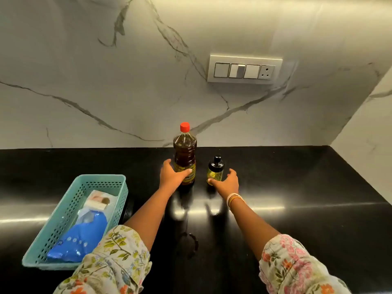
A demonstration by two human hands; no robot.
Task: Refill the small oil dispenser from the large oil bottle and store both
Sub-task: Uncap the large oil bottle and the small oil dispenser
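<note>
The large oil bottle [185, 153], filled with dark oil and closed with a red cap, stands upright on the black counter [297, 187] near the wall. My left hand [172, 175] wraps its lower part, thumb across the yellow label. Just to its right stands the small oil dispenser [215, 169], which has a black top and a yellow label. My right hand [227, 182] cups around the dispenser from the front. Its thumb touches the base, and the fingers are spread a little apart from the right side.
A teal perforated basket [70, 209] lies at the front left, holding a blue packet [78, 238] and a small white packet. A marble wall with a switch panel [244, 70] rises behind the counter, and a side wall closes the right.
</note>
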